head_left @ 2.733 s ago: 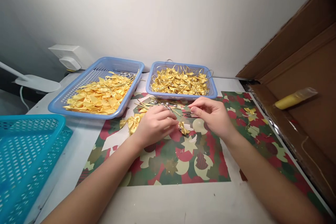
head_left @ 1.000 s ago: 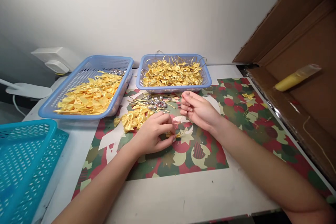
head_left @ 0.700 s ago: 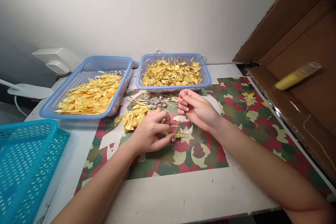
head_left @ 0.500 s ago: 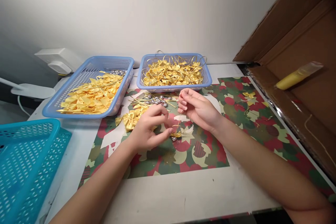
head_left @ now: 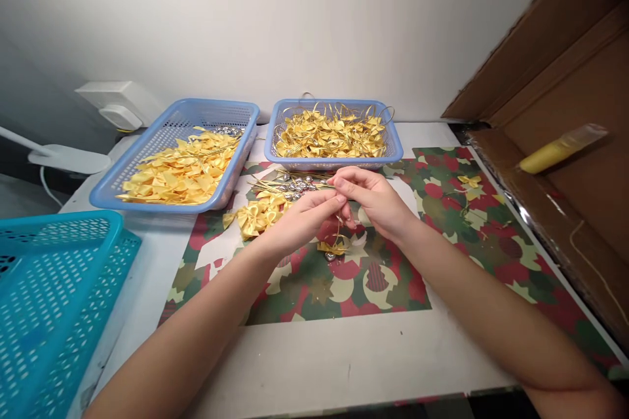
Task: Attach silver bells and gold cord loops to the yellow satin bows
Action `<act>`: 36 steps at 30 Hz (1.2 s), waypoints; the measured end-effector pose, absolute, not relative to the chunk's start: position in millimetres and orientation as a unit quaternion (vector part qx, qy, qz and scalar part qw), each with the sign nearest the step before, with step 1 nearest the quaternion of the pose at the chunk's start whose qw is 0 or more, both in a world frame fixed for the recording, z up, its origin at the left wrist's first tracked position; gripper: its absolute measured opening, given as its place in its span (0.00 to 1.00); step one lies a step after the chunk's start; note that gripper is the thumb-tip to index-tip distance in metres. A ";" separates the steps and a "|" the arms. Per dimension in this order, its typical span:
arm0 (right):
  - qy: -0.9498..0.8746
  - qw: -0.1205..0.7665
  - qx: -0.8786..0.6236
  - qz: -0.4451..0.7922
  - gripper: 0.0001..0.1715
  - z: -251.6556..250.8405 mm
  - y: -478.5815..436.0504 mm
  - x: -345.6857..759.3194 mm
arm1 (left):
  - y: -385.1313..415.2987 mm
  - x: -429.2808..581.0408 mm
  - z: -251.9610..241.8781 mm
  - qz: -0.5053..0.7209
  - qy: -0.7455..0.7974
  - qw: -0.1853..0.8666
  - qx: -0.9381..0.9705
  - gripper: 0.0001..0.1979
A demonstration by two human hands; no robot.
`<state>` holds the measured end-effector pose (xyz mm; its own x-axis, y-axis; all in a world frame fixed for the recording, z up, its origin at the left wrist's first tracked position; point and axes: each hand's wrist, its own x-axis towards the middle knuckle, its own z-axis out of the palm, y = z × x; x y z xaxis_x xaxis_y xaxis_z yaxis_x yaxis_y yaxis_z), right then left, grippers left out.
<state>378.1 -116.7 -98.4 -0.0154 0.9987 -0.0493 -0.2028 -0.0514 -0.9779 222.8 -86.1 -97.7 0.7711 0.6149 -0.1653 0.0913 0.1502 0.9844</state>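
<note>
My left hand (head_left: 314, 213) and my right hand (head_left: 376, 200) meet fingertip to fingertip above the patterned sheet, both closed in a pinch. A thin gold cord (head_left: 339, 228) runs down from their fingers to a yellow ribbon bow (head_left: 332, 248) with a silver bell (head_left: 329, 256) under it. Whether the bow hangs or rests on the sheet I cannot tell. Beside my left hand lies a pile of yellow bows (head_left: 258, 217). Behind the hands are several silver bells (head_left: 298, 184) among loose gold cords (head_left: 263, 184).
At the back stand a blue basket of yellow bows (head_left: 223, 193) and another of bows with gold cords (head_left: 339, 162). A teal basket (head_left: 115, 226) is at the left. On the right, a single bow (head_left: 470, 181) lies near a cardboard box (head_left: 560, 78) and a yellow tube (head_left: 545, 158).
My left hand has moved up and right to meet my right hand, and its spread fingers have closed into a pinch. The bow and bell stay below the hands.
</note>
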 end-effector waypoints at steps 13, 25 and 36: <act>-0.395 0.553 -0.494 0.542 0.15 -102.2 -114.5 377.2 | -70.4 206.8 -83.7 0.002 0.276 0.534 0.799 0.16; -0.445 0.507 -0.546 0.497 0.13 -109.4 -111.7 382.1 | -69.0 208.7 -93.8 0.014 0.301 0.581 0.756 0.14; -0.670 0.333 -0.641 0.173 0.04 -84.7 -146.4 390.4 | -68.7 214.2 -101.5 0.100 0.399 0.636 0.653 0.16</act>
